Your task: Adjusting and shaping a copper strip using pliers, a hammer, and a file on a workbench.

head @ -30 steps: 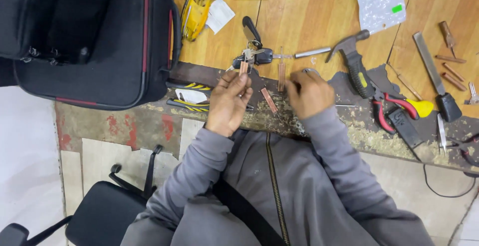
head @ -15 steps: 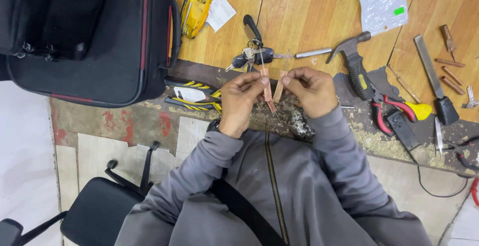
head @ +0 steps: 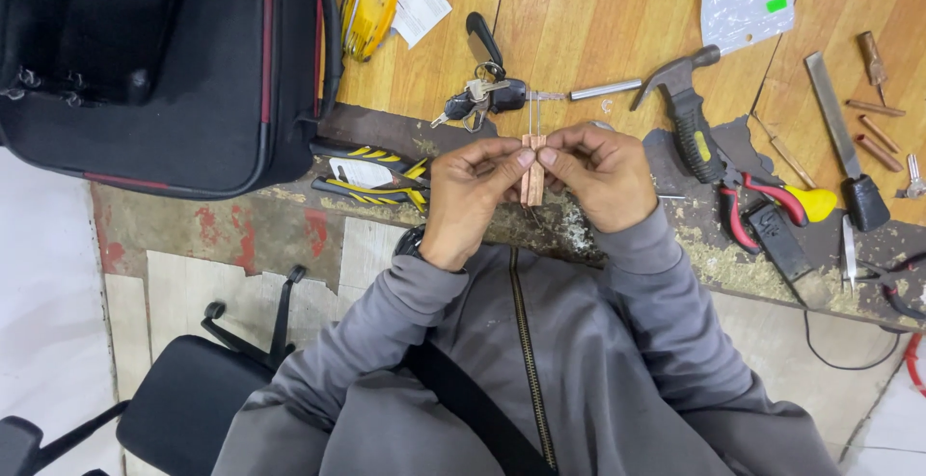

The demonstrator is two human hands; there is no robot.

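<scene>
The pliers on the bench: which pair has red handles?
The pliers right of the hammer, near the yellow-handled tool. The other pair, beside the black bag, has black-and-yellow handles.

Just in front of the left grip (head: 470, 196) and right grip (head: 600, 175), the two strips (head: 532, 169) are showing copper-brown. Left of them, the pliers (head: 371, 179) are showing black with yellow stripes. Right of them, the cutters (head: 762, 208) are showing red handles, the hammer (head: 690, 114) black with yellow. The counter (head: 579, 23) is glowing honey-brown; the sleeves (head: 386, 341) are looking grey.
</scene>
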